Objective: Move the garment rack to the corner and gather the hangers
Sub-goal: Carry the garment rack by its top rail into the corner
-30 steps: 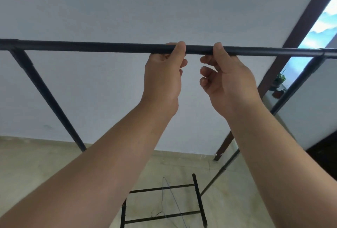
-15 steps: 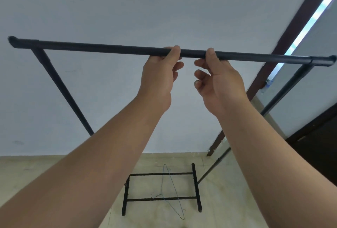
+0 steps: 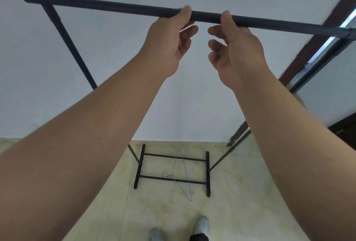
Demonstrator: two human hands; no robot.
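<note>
The black garment rack (image 3: pixel 107 6) stands in front of me, its top bar crossing the upper view. My left hand (image 3: pixel 169 42) grips that bar near its middle, thumb over the top. My right hand (image 3: pixel 235 48) holds the same bar just to the right, its lower fingers loosely curled. The rack's base frame (image 3: pixel 171 179) rests on the floor below. A thin blue wire hanger (image 3: pixel 183 175) lies on the floor across the base bars.
A white wall (image 3: pixel 57 86) rises close behind the rack. A dark brown door frame (image 3: pixel 316 44) and a bright opening are at the right. The floor is pale beige tile (image 3: pixel 240 202). My two shoes (image 3: pixel 200 225) show at the bottom edge.
The view has tilted down and back: the bar now sits higher in view and slants, its left end shows, and the base, hanger and my shoes have come into view. Both hands stay on the bar.
</note>
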